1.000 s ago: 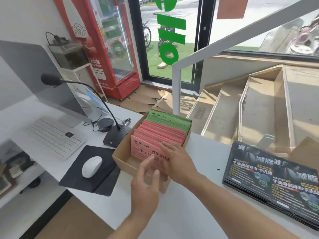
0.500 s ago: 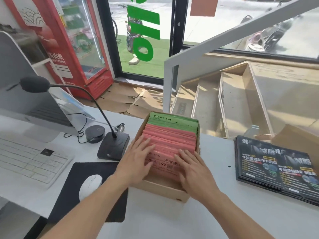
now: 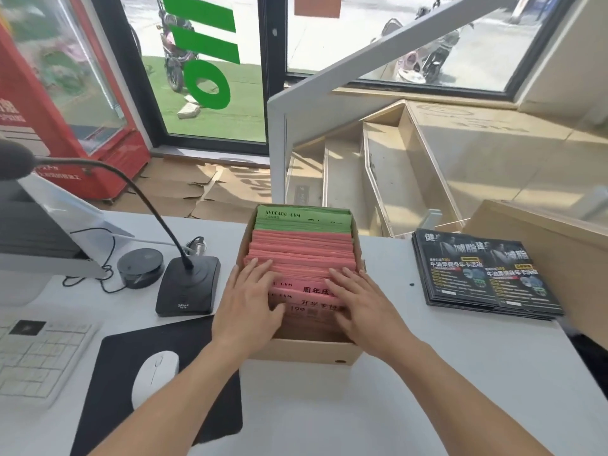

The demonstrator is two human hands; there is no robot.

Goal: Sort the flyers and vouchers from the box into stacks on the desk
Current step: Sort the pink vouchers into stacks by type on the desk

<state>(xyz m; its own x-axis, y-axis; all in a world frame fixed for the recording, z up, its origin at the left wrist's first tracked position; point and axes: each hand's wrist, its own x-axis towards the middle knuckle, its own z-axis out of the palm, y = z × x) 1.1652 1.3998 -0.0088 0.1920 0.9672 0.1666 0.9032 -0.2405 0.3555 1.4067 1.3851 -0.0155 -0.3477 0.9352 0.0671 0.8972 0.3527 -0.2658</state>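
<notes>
Item: cardboard box (image 3: 304, 352) on white desk (image 3: 427, 390), near wall just below both wrists. Left hand (image 3: 245, 306) and right hand (image 3: 363, 306) lie flat inside it, fingers straight and spread apart, pressing on the pink vouchers (image 3: 301, 255) (nothing pinched or gripped). Between the two sets of fingers: pink fronts with black print. Beyond the fingertips: more pink vouchers on edge, then green vouchers (image 3: 304, 218) at the box's far end. Well right of the right fingers: stack of dark flyers (image 3: 483, 274). Left of the left fingers: microphone base (image 3: 187, 286), mouse (image 3: 154, 376) on black mat (image 3: 158, 383)
</notes>
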